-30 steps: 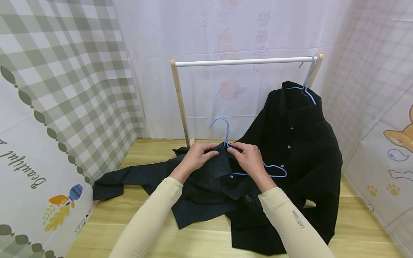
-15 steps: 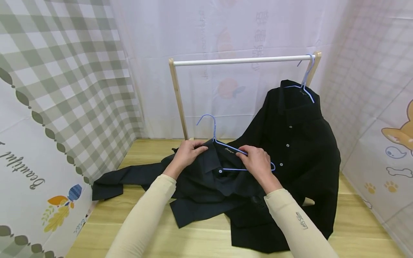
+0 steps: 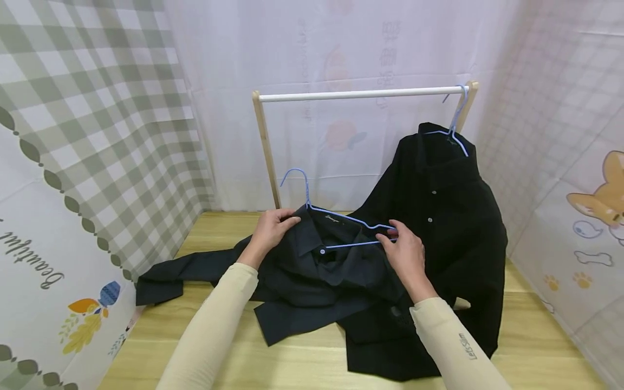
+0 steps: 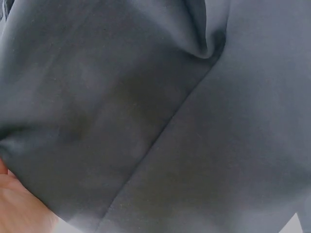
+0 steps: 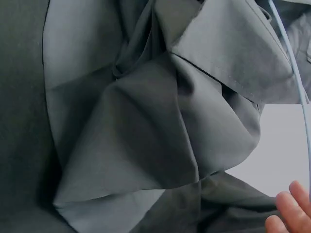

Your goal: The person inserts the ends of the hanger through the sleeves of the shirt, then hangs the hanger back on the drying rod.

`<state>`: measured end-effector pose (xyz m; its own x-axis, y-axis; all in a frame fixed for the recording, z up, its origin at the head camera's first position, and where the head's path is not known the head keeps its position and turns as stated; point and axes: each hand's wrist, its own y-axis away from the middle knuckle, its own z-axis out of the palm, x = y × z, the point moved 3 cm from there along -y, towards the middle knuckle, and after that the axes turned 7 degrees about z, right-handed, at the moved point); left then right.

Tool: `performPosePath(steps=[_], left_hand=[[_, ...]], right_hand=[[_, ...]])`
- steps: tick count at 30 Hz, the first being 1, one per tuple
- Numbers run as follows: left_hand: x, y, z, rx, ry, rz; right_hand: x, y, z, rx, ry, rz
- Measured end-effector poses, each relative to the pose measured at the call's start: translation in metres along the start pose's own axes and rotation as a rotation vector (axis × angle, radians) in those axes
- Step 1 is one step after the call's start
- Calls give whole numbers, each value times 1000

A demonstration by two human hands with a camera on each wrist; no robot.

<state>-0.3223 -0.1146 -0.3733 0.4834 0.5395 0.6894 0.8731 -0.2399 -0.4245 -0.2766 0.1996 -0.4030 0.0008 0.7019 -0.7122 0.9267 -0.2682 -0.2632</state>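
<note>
A black shirt (image 3: 312, 287) lies rumpled on the table, its collar raised and a blue wire hanger (image 3: 336, 214) partly inside the neck. My left hand (image 3: 265, 233) pinches the shirt beside the collar, left of the hanger's hook. In the left wrist view, dark cloth fills most of the picture, with part of the left hand (image 4: 22, 208) at the lower left. My right hand (image 3: 405, 254) pinches the hanger's right end, which is outside the collar. The right wrist view shows the fingers (image 5: 294, 208) by the hanger wire (image 5: 297, 73); the hanger's left arm is hidden in the shirt.
Behind stands a small rack with a white rod (image 3: 361, 95) and wooden posts. A second black shirt (image 3: 448, 216) hangs at its right end on another blue hanger (image 3: 456, 116). Its lower part spreads over the wooden table (image 3: 302, 363). Printed curtains (image 3: 122, 108) enclose the sides and back.
The hanger has shifted left, further into the collar. My right hand has moved along it from near the hook to its right end. My left hand has moved slightly left with the shirt.
</note>
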Motion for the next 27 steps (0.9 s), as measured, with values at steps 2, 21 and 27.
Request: performPosePath(steps=[2, 21, 27], left_hand=[[-1, 0, -1, 11, 5, 2], [6, -3, -1, 32, 26, -2], [15, -5, 2, 19, 54, -27]], right_hand=[[4, 2, -2, 4, -36, 30], [2, 27, 20, -14, -153, 182], [-14, 37, 37, -21, -133, 134]])
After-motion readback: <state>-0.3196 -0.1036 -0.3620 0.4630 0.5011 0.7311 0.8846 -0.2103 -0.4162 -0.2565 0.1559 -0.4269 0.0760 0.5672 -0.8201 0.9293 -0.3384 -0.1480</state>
